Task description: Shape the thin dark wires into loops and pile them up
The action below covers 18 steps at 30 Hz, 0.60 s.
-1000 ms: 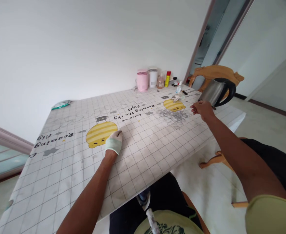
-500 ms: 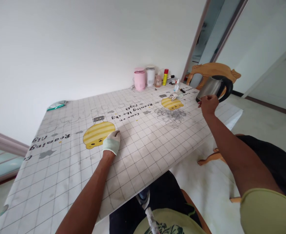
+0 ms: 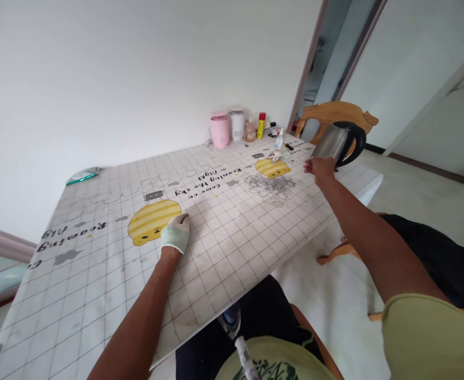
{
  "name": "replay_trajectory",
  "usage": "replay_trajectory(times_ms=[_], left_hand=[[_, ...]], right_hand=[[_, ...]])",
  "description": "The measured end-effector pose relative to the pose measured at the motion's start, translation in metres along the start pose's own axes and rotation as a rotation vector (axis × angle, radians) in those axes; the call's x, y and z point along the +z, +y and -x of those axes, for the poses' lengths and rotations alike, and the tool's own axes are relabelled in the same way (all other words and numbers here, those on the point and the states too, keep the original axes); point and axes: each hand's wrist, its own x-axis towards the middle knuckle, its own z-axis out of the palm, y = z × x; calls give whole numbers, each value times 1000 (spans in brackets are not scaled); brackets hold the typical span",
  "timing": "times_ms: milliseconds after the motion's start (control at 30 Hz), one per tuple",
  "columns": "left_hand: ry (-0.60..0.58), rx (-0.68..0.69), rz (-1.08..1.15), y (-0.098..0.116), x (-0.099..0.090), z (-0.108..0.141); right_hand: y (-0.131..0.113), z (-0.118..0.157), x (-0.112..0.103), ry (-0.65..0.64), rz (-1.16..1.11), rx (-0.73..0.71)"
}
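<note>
My left hand (image 3: pixel 176 232), in a pale whitish-green glove, rests on the table (image 3: pixel 232 237) beside a printed yellow striped balloon figure, its fingers curled in; whether anything is under them is hidden. Bare, my right hand (image 3: pixel 321 168) is at the far right end of the table, by the steel kettle (image 3: pixel 330 143) with a black handle. Its fingers show in front of the kettle's lower body and look apart. The kettle stands upright near the table's right end, handle to the right.
Along the wall stand a pink canister (image 3: pixel 219 130), a white canister (image 3: pixel 237 124), a bottle (image 3: pixel 249 131) and a yellow can with red cap (image 3: pixel 261 126). A crumpled glove (image 3: pixel 275 155) lies nearer. Wooden chair (image 3: pixel 334 113) behind the kettle; green-edged packet (image 3: pixel 83 176) at the back left.
The whole view has shifted slightly, so the scene sits further left. My right hand has moved a little down and left against the kettle, and its fingers have spread. My left hand stays in place.
</note>
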Motion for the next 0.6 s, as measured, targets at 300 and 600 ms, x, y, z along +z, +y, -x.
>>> replay_trajectory(times_ms=[300,600], left_hand=[[3,10,6,1,0,2],[-4,22,5,3,-2,4]], right_hand=[[26,88,-9,-213,680,-487],[44,250,9,-639,722,-849]])
